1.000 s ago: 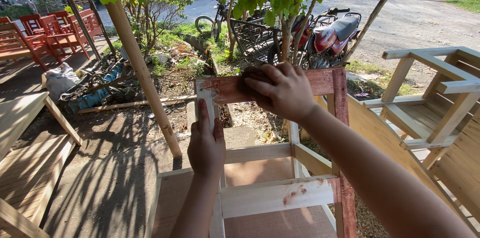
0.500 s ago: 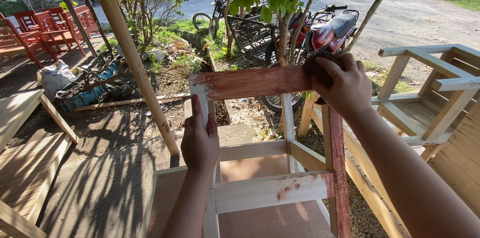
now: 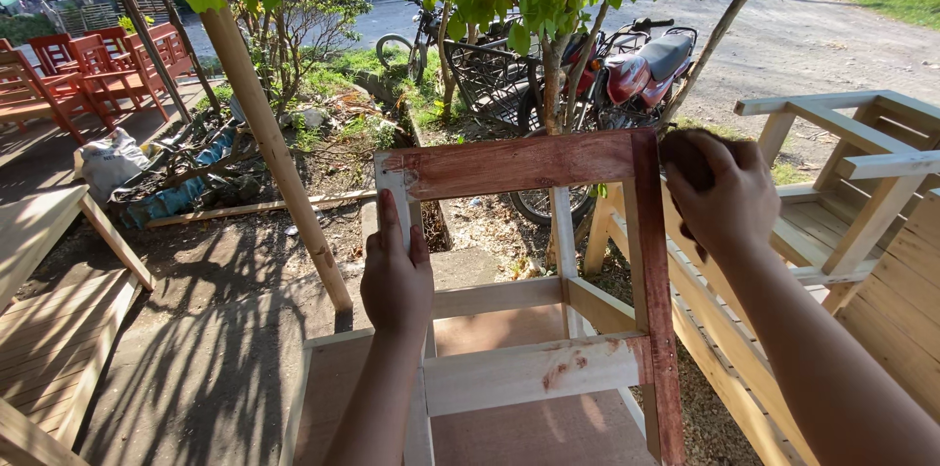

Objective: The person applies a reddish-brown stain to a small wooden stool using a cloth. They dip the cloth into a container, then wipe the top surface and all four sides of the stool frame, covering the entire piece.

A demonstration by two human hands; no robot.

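outdoors, a white sack lies at left. at centre, the left hand grips the wooden frame's pale post; the right hand presses a dark pad on its red-stained right post.

hands: 2 | wooden frame: 1 | motorcycle: 1 | bamboo pole: 1

Far left, by the dirt bed — you have one pale grey-white sack, bulging and crumpled, lying on the ground. Just right of it a blue bag or sheet, rumpled, low — which one, can't tell. No labels, signs or screens in your view.
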